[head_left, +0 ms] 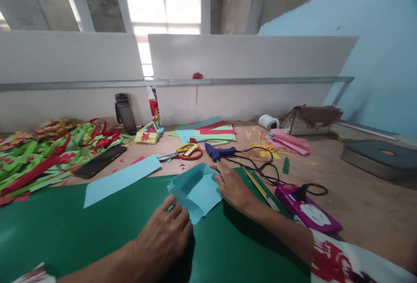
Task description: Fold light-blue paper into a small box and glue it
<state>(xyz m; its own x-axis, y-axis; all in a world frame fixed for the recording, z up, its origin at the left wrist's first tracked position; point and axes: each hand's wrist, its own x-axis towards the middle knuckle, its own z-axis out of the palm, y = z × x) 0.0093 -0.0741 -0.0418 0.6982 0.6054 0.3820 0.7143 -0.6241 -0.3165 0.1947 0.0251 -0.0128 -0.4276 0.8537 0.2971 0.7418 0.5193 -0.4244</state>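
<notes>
Blue paper: I see the folded blue paper (205, 189) between both hands, over the green mat (107, 241), far edge near the glue gun.
Left hand: the left hand (171, 226) is curled against the paper's near left edge; I cannot tell whether it grips.
Right hand: the right hand (233, 185) pinches the right edge between thumb and index finger.
Folds done: the far and left sides stand up as low walls around a flat middle.
Folds left: the near side lies loose, so I judge the shaping partway along.
Blue strip: a light blue strip (122, 181) lies flat to the left, apparently unfolded.
Far side: scissors (189, 153), a blue glue gun (220, 150), stacked coloured sheets (215, 133) and a small yellow paper box (146, 137).
Left side: a heap of paper strips (55, 148), a dark phone (100, 161) and a bottle (125, 113).
In the way: on the right, a looping black cord (260, 168) and a purple power strip (308, 211) crowd my right forearm; the glue gun sits just beyond the fingertips.
</notes>
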